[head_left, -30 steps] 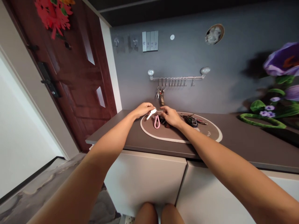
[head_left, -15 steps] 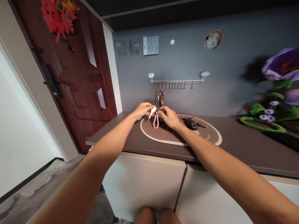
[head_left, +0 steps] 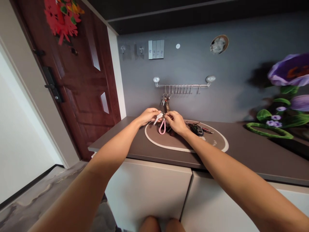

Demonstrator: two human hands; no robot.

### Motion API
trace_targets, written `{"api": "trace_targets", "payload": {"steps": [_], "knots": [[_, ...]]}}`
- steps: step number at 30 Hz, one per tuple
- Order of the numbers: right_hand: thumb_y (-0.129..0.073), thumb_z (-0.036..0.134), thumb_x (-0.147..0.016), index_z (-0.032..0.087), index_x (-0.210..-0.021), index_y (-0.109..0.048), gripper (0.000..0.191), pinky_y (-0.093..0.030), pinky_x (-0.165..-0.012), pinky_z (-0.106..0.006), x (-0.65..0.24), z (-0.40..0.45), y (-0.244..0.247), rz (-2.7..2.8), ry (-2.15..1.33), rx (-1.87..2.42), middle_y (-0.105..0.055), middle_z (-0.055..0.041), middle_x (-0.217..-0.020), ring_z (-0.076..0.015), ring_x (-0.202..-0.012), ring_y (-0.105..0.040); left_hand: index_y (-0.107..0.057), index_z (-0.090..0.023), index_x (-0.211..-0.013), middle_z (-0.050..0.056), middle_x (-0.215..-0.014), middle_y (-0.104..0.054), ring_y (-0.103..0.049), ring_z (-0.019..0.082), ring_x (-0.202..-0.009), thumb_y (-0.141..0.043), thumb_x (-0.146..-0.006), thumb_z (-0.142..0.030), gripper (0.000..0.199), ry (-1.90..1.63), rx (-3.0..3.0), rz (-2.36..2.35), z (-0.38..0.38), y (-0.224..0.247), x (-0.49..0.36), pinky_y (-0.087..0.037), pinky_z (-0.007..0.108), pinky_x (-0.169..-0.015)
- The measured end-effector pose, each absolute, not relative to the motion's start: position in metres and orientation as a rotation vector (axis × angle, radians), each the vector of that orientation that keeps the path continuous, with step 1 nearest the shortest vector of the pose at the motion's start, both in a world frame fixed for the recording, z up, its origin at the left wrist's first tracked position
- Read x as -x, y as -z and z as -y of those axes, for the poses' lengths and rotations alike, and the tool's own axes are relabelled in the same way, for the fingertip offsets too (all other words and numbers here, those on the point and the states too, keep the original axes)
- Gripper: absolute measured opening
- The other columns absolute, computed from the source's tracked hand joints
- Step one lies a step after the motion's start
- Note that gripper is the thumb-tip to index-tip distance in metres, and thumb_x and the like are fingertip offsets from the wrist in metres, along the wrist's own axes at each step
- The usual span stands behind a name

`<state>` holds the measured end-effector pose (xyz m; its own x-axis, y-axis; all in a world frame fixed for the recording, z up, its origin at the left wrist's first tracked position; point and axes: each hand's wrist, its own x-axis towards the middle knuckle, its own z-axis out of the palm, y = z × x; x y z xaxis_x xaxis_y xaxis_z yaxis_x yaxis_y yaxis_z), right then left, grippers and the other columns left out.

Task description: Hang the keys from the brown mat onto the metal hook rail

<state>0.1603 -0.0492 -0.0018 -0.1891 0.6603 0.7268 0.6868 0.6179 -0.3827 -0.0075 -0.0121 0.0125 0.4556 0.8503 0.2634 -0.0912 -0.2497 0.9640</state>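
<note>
My left hand (head_left: 149, 116) is closed on a silver key (head_left: 158, 118) whose blade points down and left. Close beside it on the right, my right hand (head_left: 175, 121) pinches the ring end of the same bunch. A pink loop strap (head_left: 162, 127) dangles between the two hands. Under them lies a brown oval mat (head_left: 173, 143) with a pale rim; more keys and fobs (head_left: 198, 129) rest on it, right of my right hand. Behind the hands, other keys (head_left: 165, 100) hang from the left part of a clear hook rail (head_left: 182, 86).
The dark countertop (head_left: 243, 151) runs over white cabinet doors (head_left: 149, 190). At the right stands a purple fabric flower (head_left: 289, 71) with a green looped base. A switch panel (head_left: 156, 49) is on the wall; a dark red door (head_left: 84, 87) is at the left.
The pink strap has swung slightly right and the key with it, while both hands stay close together. The camera view has shifted a little.
</note>
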Motion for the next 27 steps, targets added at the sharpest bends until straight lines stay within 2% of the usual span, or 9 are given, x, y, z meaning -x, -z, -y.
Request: {"api": "trace_targets", "payload": {"steps": [14, 27], "knots": [[-0.041, 0.027, -0.080, 0.018, -0.076, -0.053, 0.016, -0.037, -0.074, -0.027, -0.162, 0.045, -0.001, 1.826, -0.007, 0.966, -0.056, -0.0048, -0.080, -0.0154, -0.079, -0.049, -0.051, -0.011, -0.072, 0.004, -0.065, -0.059, -0.057, 0.009, -0.059, -0.053, -0.078, -0.033, 0.023, -0.921, -1.634, -0.699, 0.010, -0.005, 0.006, -0.047, 0.025, -0.063], [-0.043, 0.039, -0.078, 0.017, -0.080, -0.049, 0.023, -0.041, -0.074, -0.026, -0.164, 0.037, 0.003, 1.638, -0.448, 0.826, -0.055, -0.0015, -0.078, -0.0118, -0.074, -0.050, -0.051, -0.011, -0.077, 0.000, -0.065, -0.055, -0.052, 0.006, -0.056, -0.055, -0.075, -0.033, 0.022, -0.991, -1.790, -0.638, 0.017, -0.003, -0.007, -0.042, 0.021, -0.059]]}}
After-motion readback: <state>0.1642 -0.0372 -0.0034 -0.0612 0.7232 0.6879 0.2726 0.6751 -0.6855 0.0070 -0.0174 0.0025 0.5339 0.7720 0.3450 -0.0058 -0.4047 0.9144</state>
